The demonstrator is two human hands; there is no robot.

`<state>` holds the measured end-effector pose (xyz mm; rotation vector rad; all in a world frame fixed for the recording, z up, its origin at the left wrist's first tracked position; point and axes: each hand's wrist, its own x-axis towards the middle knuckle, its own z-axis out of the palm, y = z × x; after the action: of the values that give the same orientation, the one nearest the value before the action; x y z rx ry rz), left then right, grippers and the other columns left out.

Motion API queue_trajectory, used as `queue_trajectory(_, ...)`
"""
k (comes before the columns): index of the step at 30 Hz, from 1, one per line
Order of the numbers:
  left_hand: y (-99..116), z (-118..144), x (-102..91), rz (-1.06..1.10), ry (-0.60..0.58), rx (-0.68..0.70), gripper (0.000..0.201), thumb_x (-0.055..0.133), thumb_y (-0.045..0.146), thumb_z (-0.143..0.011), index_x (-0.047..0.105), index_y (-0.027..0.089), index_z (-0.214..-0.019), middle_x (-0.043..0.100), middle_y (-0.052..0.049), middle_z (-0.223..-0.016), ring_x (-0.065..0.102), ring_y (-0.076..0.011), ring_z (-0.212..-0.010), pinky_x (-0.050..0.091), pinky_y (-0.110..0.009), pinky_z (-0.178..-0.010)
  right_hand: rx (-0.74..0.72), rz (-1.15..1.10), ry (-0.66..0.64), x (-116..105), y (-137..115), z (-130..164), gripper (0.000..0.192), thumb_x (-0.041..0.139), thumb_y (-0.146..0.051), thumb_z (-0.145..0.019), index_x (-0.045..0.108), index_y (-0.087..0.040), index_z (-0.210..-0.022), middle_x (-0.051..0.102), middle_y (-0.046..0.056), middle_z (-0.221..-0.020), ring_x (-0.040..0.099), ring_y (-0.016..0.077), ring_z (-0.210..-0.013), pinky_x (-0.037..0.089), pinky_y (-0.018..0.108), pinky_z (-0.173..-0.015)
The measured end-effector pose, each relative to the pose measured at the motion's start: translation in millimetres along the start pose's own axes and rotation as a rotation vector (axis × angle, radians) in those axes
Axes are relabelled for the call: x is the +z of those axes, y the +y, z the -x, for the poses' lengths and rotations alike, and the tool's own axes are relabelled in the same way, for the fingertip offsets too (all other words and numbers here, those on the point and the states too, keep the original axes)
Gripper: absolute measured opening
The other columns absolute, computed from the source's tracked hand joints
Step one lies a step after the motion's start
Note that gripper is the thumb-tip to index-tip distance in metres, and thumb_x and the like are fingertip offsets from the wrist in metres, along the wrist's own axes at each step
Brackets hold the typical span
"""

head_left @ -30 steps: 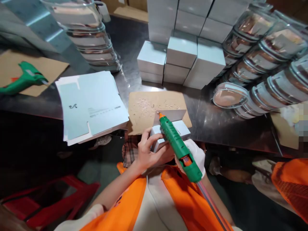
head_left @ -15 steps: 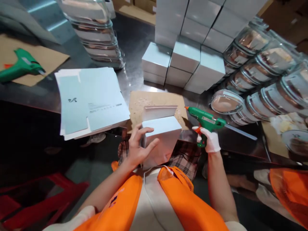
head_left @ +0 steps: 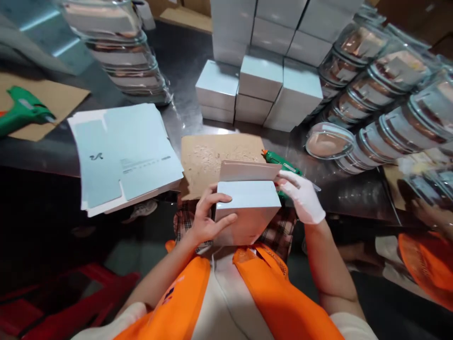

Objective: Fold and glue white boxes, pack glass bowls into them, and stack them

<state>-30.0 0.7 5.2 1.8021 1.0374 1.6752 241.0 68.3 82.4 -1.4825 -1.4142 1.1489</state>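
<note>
Holding pale box (head_left: 247, 208): left hand (head_left: 205, 222) grips, gloved right hand (head_left: 300, 196) touches flap.

A packing workshop: stacked pale boxes (head_left: 261, 71), flat carton blanks (head_left: 123, 151), steel bench (head_left: 187, 56).

Left hand (head_left: 205, 219), bare, at 7 o'clock of centre: fingers curled, thumb spread, forearm running down to 7 o'clock. Right hand (head_left: 300, 196), in a white glove, at 4 o'clock: fingers extended toward 10 o'clock, forearm descending to 5 o'clock.
</note>
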Motion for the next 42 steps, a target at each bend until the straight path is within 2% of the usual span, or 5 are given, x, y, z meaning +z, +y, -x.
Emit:
queue_trajectory(11,-13.3,2.5,10.2,0.410,0.104,-0.076,0.072,0.085,0.039,-0.090,0.041,0.043,-0.147,0.067,-0.006,-0.129,0.071,-0.0276,-0.126,0.058,-0.047,-0.106,-0.346,-0.119,-0.402,12.4,30.2,11.4,0.087,0.077,-0.095,-0.061,0.078,-0.024,-0.111,0.070,0.014,-0.144,0.065,0.0376,-0.133,0.051,0.054,-0.115)
queue_trajectory(19,-9.4,6.7,5.6,0.254,0.021,-0.123,0.023,0.082,0.040,-0.091,0.070,0.023,-0.101,0.061,-0.009,-0.120,0.066,-0.0294,-0.126,0.056,-0.052,-0.109,-0.831,0.211,-0.538,21.5,11.6,18.2,0.036,0.065,-0.028,-0.105,0.067,-0.032,-0.141,0.069,0.011,-0.147,0.060,0.0269,-0.143,0.052,0.051,-0.117)
queue_trajectory(32,3.6,-30.3,-21.2,0.154,0.727,-0.013,0.046,0.088,0.048,-0.081,0.055,0.030,-0.108,0.070,0.001,-0.120,0.069,-0.0216,-0.122,0.049,-0.048,-0.117,-0.214,0.009,-0.216,30.9,57.3,92.0,0.072,0.072,-0.090,-0.075,0.076,-0.020,-0.091,0.078,0.006,-0.081,0.070,0.0203,-0.064,0.060,0.031,-0.059)
queue_trajectory(37,20.4,-21.7,-25.0,-0.149,0.432,-0.098,0.035,0.081,0.055,-0.088,0.061,0.029,-0.100,0.069,-0.005,-0.122,0.063,-0.0355,-0.136,0.049,-0.064,-0.118,-0.439,0.286,0.052,-3.4,18.9,83.8,0.031,0.065,-0.050,-0.103,0.076,-0.023,-0.091,0.078,0.006,-0.081,0.073,0.0212,-0.073,0.060,0.033,-0.069)
queue_trajectory(42,52.5,-40.3,-43.6,-0.566,-0.248,0.128,0.097,0.086,0.066,-0.079,0.042,0.032,-0.158,0.059,-0.017,-0.153,0.048,-0.0478,-0.152,0.022,-0.080,-0.129,-0.957,0.534,-0.363,-28.5,-25.2,51.3,0.018,0.054,-0.026,-0.107,0.071,-0.023,-0.104,0.080,0.005,-0.088,0.074,0.0177,-0.079,0.057,0.031,-0.076)
